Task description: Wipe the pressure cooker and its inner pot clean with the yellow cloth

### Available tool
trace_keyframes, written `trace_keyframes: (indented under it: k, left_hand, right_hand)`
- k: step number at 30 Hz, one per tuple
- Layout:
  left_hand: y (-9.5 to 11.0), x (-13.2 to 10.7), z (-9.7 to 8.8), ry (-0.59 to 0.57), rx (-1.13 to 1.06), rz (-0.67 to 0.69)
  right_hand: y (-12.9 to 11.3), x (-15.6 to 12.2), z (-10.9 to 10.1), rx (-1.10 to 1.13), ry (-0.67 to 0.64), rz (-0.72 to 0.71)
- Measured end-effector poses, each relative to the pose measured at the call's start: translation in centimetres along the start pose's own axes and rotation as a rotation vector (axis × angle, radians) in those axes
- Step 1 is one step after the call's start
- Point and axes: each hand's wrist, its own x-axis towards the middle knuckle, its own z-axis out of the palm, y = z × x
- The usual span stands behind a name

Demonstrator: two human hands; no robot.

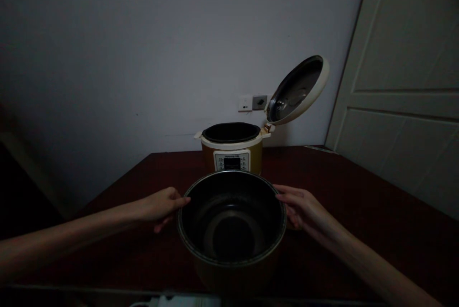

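Note:
A dark, empty inner pot (232, 223) is in front of me above the dark red table (366, 211). My left hand (163, 205) grips its left rim, fingers curled. On the opposite rim sits my right hand (300, 206), fingers wrapped around the edge. Behind the pot stands a yellow and white rice cooker (232, 150) with a control panel on its front. Its body is empty and its lid (297, 90) is swung up to the right.
A pale wall with a socket plate (253, 103) rises behind the table. A white panelled door (405, 87) stands at the right. Something pale lies at the table's near edge (179, 301).

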Motion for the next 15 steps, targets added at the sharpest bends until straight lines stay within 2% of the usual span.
trace_keyframes:
  k: [7,15]
  left_hand:
    - [0.2,0.0,-0.1,-0.003,0.018,-0.04]
    - [0.5,-0.7,1.0,-0.044,-0.075,-0.051]
  right_hand:
    - [0.1,-0.3,0.0,-0.006,0.028,0.01]
    - [0.5,-0.6,-0.3,-0.049,0.065,0.002]
